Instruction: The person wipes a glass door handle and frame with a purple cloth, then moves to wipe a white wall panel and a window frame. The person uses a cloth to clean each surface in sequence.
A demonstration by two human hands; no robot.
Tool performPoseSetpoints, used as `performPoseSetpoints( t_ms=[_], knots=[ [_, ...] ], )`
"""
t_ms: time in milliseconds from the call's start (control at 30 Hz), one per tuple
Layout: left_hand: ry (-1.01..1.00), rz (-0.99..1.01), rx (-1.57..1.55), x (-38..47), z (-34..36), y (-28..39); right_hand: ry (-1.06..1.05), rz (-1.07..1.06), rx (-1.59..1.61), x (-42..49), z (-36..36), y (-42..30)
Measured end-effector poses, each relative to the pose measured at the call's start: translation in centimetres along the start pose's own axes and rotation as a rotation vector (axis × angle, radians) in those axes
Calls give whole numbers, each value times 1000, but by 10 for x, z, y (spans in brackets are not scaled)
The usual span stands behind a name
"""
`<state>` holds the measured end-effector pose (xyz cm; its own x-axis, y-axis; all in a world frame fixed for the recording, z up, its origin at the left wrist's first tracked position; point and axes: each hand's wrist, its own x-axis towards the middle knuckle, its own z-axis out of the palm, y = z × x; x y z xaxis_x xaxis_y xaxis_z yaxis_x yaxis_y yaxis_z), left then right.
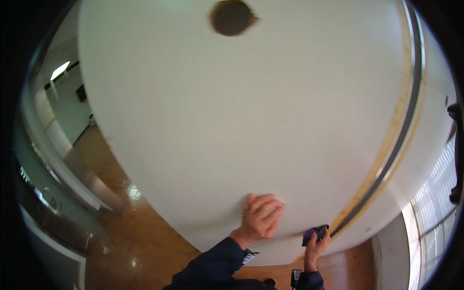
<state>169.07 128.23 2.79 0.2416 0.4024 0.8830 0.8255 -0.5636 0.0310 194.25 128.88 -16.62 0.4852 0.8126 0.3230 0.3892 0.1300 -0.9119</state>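
Note:
A large white panel (pixel 253 119) fills most of the head view. My left hand (pixel 259 219) is at its lower part, fingers loosely curled, and nothing shows in it. Whether it presses on the surface is unclear. To the lower right, my right hand (pixel 316 248) grips a small dark, purple-sided block (pixel 314 235), its exact kind hard to make out. The block is at the panel, close to the lower end of a long dark grey strip (pixel 398 145). Yellowish masking tape (pixel 385 156) runs along both sides of that strip.
A dark round hole or patch (pixel 232 17) marks the panel's top. Glossy brown floor (pixel 156 235) lies below and left. A metal-edged frame (pixel 69 159) stands at far left. On the right is a bright window with blinds (pixel 436 188).

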Motion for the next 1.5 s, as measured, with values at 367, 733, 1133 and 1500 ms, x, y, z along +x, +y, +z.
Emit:
performPoseSetpoints(
  t_ms=[367,733,1133,1500],
  knots=[
    [-18,11,94,5,7,2,134,-346,12,67,-21,-82],
    [-69,23,127,-5,13,7,165,-446,70,135,-49,-146],
    [-131,75,-9,7,30,24,272,-223,0,83,-37,-97],
    [-220,120,-275,32,47,40,358,-319,-65,97,-27,-121]
  ],
)
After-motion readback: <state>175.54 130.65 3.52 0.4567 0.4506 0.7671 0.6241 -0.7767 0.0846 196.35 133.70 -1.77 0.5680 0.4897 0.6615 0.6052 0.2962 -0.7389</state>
